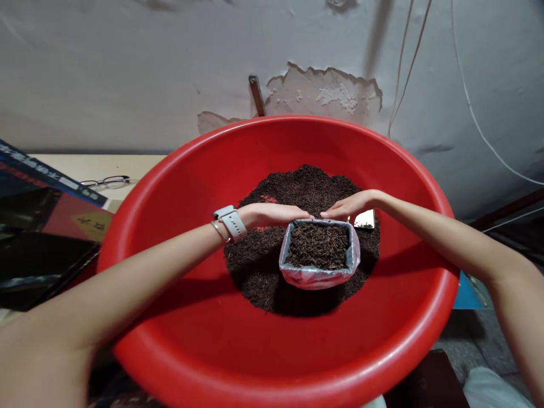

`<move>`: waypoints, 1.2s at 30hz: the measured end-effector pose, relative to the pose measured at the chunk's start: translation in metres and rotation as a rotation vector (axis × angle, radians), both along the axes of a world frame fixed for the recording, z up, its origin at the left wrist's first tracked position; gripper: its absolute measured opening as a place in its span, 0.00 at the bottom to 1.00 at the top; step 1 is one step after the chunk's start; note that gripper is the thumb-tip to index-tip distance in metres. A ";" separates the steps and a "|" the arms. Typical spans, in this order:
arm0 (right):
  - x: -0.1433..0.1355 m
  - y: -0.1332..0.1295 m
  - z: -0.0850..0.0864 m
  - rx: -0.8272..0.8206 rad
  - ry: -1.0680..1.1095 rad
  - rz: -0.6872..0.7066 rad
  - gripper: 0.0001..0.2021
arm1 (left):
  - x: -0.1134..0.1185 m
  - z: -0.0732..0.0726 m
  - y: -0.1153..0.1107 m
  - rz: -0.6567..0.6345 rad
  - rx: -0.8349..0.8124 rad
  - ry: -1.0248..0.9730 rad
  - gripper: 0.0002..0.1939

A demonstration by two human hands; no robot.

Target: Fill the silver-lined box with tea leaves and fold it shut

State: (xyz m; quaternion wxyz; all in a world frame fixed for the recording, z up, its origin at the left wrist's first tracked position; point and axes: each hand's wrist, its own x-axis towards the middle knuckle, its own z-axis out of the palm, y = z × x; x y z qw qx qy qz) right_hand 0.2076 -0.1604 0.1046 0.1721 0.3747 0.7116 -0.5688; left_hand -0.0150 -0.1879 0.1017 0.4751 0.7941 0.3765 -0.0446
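Observation:
A small rectangular box [319,280] lined with a clear plastic bag is filled with dark, dry shreds that look like loose tea leaves [318,245]. Along its far edge, my left hand [283,213] comes in from the left and my right hand [349,205] from the right, their fingertips nearly meeting. Both hands seem to hold the box above the pile, where a dark shadow falls; the lower fingers are hidden behind it. More of the same leaves [306,184] lie heaped in a big red basin [272,351].
Beside my right hand, a small shiny flat piece [364,219] lies on the leaves. Eyeglasses [111,180] rest on a pale tabletop [144,164] at left, near printed packaging [72,209]. Behind the basin stands a wall [170,73] with peeling plaster and hanging cords [402,85].

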 end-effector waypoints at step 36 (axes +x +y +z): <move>0.024 -0.109 0.071 0.575 0.219 -0.682 0.16 | -0.045 0.086 -0.057 0.416 0.376 0.014 0.16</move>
